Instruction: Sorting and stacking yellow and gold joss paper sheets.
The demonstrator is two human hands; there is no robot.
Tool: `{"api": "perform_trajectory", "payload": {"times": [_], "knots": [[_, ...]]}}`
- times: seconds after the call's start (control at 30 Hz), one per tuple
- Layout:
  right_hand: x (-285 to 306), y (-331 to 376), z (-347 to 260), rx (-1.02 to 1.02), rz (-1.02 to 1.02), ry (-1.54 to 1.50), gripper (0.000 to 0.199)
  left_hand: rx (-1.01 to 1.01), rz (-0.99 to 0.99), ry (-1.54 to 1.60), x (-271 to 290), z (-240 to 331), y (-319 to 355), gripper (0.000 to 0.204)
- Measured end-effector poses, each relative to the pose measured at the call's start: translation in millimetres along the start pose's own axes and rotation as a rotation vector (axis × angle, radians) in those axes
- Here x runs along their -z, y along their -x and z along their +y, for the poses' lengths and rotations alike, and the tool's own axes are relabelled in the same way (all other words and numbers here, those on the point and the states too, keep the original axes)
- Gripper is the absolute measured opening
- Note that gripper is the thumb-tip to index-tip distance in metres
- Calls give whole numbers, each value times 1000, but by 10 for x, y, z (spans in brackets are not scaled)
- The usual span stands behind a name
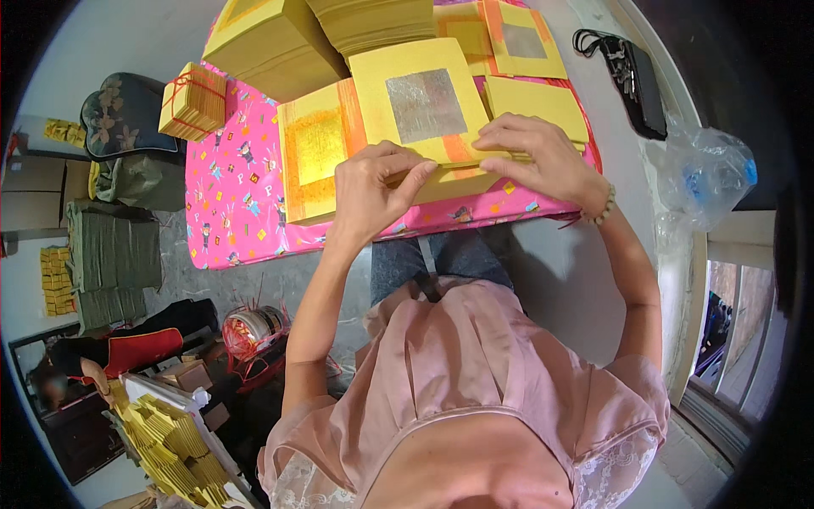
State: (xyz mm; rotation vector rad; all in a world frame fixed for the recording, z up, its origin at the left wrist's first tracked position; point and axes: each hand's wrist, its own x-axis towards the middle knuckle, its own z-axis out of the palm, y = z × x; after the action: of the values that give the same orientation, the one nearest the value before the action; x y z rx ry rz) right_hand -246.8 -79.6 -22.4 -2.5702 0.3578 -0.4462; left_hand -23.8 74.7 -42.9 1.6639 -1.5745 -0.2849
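A stack of yellow joss paper (373,102) with a silver foil square lies in front of me, tilted a little. My left hand (381,187) pinches its near edge at the left corner, thumb and fingertips together. At the right part of the same edge, my right hand (543,161) curls its fingers over the top, with the thumb lower down. How many sheets they grip is hidden. To the left, partly beside that stack, sits joss paper with a gold foil square (319,146) and orange borders. More yellow paper (538,106) lies by my right hand.
Tall yellow paper stacks (275,55) stand at the table's far side. A bundle tied with red string (193,102) sits at the left of the pink tablecloth (242,229). A black pouch with keys (632,85) and a clear plastic bag (708,174) are on the right.
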Motion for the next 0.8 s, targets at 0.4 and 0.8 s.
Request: {"api": "perform_trajectory", "payload": {"times": [0.4,0.8], "knots": [[7,-395,24,112,179,131,18,-365,317,-308,80,12,-227,48],[43,-1319,710,-16,181,72,26,-280,-99,-399,-114,-113,-499,71]]}}
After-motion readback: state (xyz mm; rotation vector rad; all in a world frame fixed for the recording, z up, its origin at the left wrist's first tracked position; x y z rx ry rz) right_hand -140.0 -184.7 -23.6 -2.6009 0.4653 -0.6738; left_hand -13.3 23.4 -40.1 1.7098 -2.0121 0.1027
